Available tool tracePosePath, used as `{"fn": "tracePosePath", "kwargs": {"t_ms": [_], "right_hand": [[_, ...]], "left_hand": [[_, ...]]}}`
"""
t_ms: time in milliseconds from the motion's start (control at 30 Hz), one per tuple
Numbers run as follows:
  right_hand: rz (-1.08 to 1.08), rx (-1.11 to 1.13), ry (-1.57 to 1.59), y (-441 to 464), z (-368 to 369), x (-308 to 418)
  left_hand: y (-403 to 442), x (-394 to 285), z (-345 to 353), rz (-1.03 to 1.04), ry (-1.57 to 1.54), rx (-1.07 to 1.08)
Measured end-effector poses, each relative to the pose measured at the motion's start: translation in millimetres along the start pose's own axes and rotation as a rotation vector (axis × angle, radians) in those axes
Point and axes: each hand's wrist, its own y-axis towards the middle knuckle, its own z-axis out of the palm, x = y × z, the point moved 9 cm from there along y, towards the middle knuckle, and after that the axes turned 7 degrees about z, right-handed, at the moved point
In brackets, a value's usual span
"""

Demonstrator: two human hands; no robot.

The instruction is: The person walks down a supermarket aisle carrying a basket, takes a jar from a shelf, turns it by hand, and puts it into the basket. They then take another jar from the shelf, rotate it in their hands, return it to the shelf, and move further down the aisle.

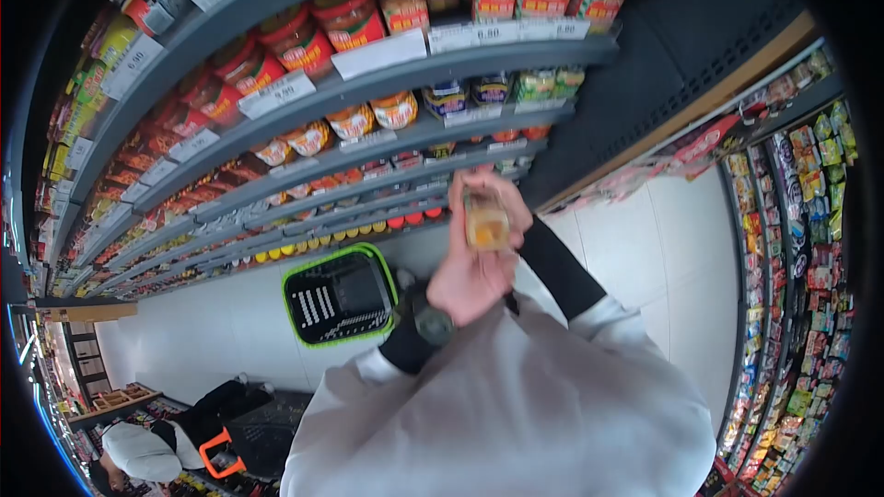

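Two bare hands meet in front of the wearer's pale grey top (497, 405), holding a small clear container (486, 224) with yellowish contents. The fingers of the left hand (465, 283) and right hand (509, 207) are closed around it; its label is too blurred to read. A dark watch (433, 322) is on the left wrist. Below the fingers and to their left, a black shopping basket (354, 290) with a bright green rim sits on the pale, glossy tiled floor (212, 340). Ahead of the fingers and stretching left, dark grey shelving (368, 85), bowed by the wide lens, carries rows of jars with red, orange and dark labels above white price tags. Well to the right of the fingers, across more floor, another rack (801, 313) is packed with colourful packets. Far off at lower left, another person (143, 451) in a light top bends beside a dark container (267, 433) with an orange handle.
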Motion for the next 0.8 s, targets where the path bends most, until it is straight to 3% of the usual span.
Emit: {"fn": "tracePosePath", "kwargs": {"t_ms": [33,67,133,200,267,400,500,800], "right_hand": [[0.046,0.148,0.056,9,5,1],[0.155,0.014,0.103,10,-11,-12],[-0.044,-0.405,-0.142,-20,8,23],[0.030,-0.306,-0.036,-1,-2,15],[0.137,-0.008,0.124,15,-7,-9],[0.207,-0.052,0.218,17,-9,-13],[0.072,-0.021,0.016,17,-2,4],[0.129,0.021,-0.028,19,1,7]], "left_hand": [[-12,7,17,0.009,0.102,0.113],[-9,2,3,0.052,0.093,-0.117],[3,-8,-10,0.064,-0.016,-0.090],[8,-14,2,0.045,-0.004,0.018],[-3,-8,8,0.064,0.052,0.079],[5,-12,7,0.061,0.010,0.124],[0,-11,8,0.062,0.042,0.136],[1,-12,15,0.055,0.001,0.183]]}}
